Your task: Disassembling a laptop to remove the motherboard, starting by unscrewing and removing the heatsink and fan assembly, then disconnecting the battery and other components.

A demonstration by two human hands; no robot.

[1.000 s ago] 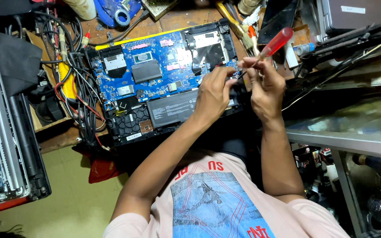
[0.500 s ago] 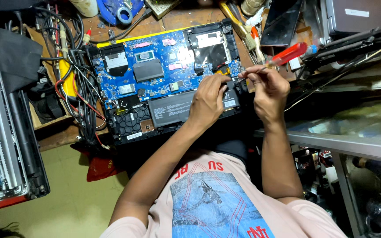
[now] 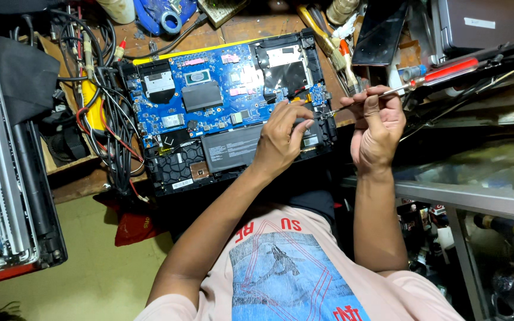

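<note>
Laptop (image 3: 227,113) lies opened on my cluttered counter (image 3: 251,27); my left hand (image 3: 281,139) presses flat on it, my right hand (image 3: 379,128) grips a red-handled screwdriver (image 3: 429,77), cables (image 3: 105,113) crowding alongside.

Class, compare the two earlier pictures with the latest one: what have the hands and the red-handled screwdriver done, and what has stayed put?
The right hand has drawn the red-handled screwdriver to the right, off the opened laptop; its handle now lies flatter and its tip sits at the laptop's right edge. The left hand has parted from the right and rests on the laptop's lower right. The grip on the screwdriver, the laptop and the bench clutter are unchanged.
</note>
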